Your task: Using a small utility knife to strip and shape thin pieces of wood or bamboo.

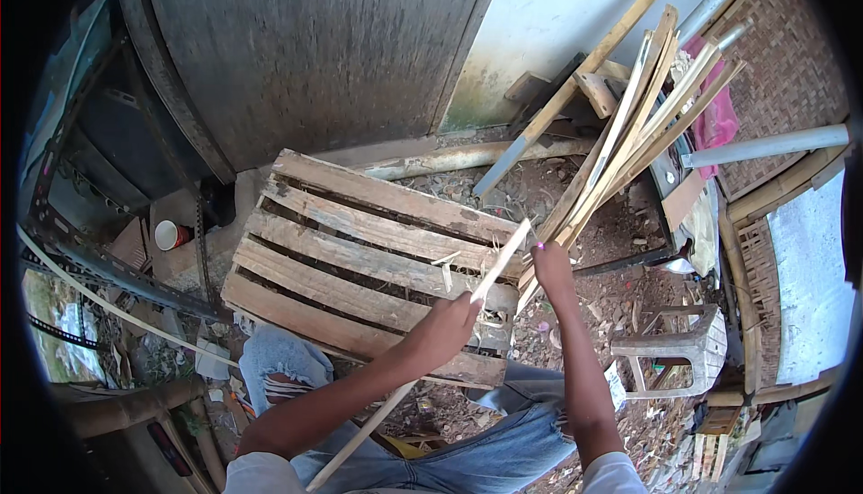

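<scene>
A long, thin strip of pale wood (499,267) slants up from beside my lap to just above the slatted wooden table. My left hand (440,337) is closed around it partway along, over the table's near right part. My right hand (553,271) is also closed, just right of the strip's upper end. A small purple spot shows at its fingers, but what it grips is mostly hidden. Under the strip, the slatted wooden table (346,240) carries a few curled wood shavings (447,269) near its right end.
Several long wooden strips (634,134) lean in a bundle at the right, their lower ends beside the table. A plastic stool (674,350) stands on the littered ground to my right. At left are a metal frame (99,292) and a paper cup (168,235).
</scene>
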Motion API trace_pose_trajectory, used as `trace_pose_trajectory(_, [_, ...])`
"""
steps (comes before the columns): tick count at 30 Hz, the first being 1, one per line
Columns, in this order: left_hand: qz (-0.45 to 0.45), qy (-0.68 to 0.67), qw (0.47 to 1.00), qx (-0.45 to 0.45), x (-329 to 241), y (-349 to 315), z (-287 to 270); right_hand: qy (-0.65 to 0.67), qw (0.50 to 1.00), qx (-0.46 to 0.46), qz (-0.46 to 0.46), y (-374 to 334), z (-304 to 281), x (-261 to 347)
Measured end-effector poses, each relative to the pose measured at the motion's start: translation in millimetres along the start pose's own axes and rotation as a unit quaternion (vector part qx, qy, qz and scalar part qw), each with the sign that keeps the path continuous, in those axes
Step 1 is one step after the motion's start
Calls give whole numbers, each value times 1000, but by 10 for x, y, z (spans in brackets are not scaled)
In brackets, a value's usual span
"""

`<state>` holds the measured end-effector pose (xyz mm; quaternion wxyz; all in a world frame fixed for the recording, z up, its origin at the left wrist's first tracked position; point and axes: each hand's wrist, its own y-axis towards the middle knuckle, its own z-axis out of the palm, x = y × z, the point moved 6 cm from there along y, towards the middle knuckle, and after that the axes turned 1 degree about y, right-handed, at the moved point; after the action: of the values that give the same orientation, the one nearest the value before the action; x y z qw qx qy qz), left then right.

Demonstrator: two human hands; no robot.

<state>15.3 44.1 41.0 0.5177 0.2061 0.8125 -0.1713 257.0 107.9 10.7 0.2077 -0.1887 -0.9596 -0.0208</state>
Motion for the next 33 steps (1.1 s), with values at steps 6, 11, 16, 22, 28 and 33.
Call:
trace_pose_trajectory(6, [-164,-449,840,258,70,-15,240,228,972,-40,41,17,-135,-438])
trace_pose_trajectory(11, [-188,-563,760,264,67,16,234,249,967,-49,-14,-231,-240,-13])
trace_pose_trajectory(16, [-185,-513,812,209,71,59,199,120,979,-10,-163,-540,-261,600])
trace_pose_trajectory(22, [-80,-255,962,55,168,154,159,18,975,47,-218,-751,13,781])
trace_pose_trajectory(28, [-31,-117,993,0,258,168,136,90,993,29,-63,-401,-27,501])
trace_pose_trajectory(33, [-47,-120,992,-13,404,145,142,70,973,123,-181,-823,283,811])
